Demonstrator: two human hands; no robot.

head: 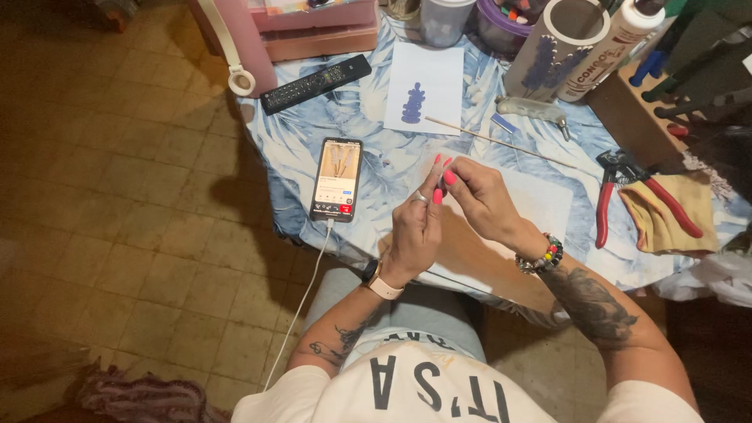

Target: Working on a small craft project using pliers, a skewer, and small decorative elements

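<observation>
Two hands meet above the near edge of the tabletop [368, 149], which is covered with a blue leaf-print cloth. The left hand [415, 227] and the right hand [482, 196] come together fingertip to fingertip, and a small pale item [440, 182] sits right between them; it is too small and too hidden to tell what it is. Each grip is pressed together in a pinch on that item, with pink nails showing around it. The left wrist wears a watch with a pale strap, the right a beaded bracelet.

Just left of the hands a phone [338, 178] lies flat with its screen lit, and a white cable [301, 301] runs from its lower end off the tabletop. Beyond the hands lies a white card [424, 88] with a blue flower shape on it, and a thin wooden stick [501, 141] lies slanted between the card and the hands. A black remote [316, 83] rests farther left of the card. To the right, well apart from the hands, red-handled pliers [627, 192] lie partly on a tan cloth [666, 215]. A white tube [554, 47] with blue flower shapes stands at the far side.
</observation>
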